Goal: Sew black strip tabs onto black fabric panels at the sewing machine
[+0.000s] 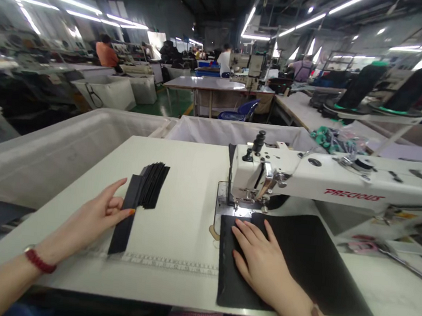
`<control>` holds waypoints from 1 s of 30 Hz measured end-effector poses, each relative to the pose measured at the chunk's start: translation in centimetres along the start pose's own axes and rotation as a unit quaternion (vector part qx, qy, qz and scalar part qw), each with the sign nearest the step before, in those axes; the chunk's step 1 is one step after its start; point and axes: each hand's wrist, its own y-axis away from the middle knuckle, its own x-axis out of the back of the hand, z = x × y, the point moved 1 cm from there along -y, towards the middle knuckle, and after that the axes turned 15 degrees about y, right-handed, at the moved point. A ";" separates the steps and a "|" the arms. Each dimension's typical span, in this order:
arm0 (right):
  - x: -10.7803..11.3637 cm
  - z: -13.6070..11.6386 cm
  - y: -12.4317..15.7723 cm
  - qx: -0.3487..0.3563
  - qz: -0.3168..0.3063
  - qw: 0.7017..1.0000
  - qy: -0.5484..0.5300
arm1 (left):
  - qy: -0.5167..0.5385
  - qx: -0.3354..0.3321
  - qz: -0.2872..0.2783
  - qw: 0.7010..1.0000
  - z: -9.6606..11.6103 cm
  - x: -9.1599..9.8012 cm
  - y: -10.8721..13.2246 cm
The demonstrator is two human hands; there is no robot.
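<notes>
A head-worn camera looks forward and down over the near tabletop (181, 225).

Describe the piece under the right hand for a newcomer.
Find the white sewing machine. On the table at its near side, the right hand lies on a black panel. It is far broader than the dark strips near the left hand.

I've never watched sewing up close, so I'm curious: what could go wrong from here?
The right hand lies flat on the black sheet, its fingertips close to the metal plate of the sewing machine; if the machine ran, they might get hurt.

The left hand touches a black strip right beside a fanned stack of strips; a careless pull could perhaps scatter the stack.
</notes>
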 end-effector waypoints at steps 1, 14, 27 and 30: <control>0.2 0.0 0.1 -0.001 -0.005 1.000 -0.003 | 0.020 -0.019 -0.049 0.998 1.5 -2.2 0.9; 0.2 2.0 1.9 -0.014 -0.039 0.999 -0.018 | -0.197 -0.259 -0.331 0.886 9.6 -12.4 6.7; 0.1 1.5 1.0 -0.016 -0.044 0.998 -0.046 | -0.229 -0.435 -0.201 0.847 6.4 -15.4 4.2; 0.1 1.3 0.5 -0.016 -0.039 0.998 -0.050 | -0.214 -0.475 -0.183 0.834 7.9 -16.1 3.3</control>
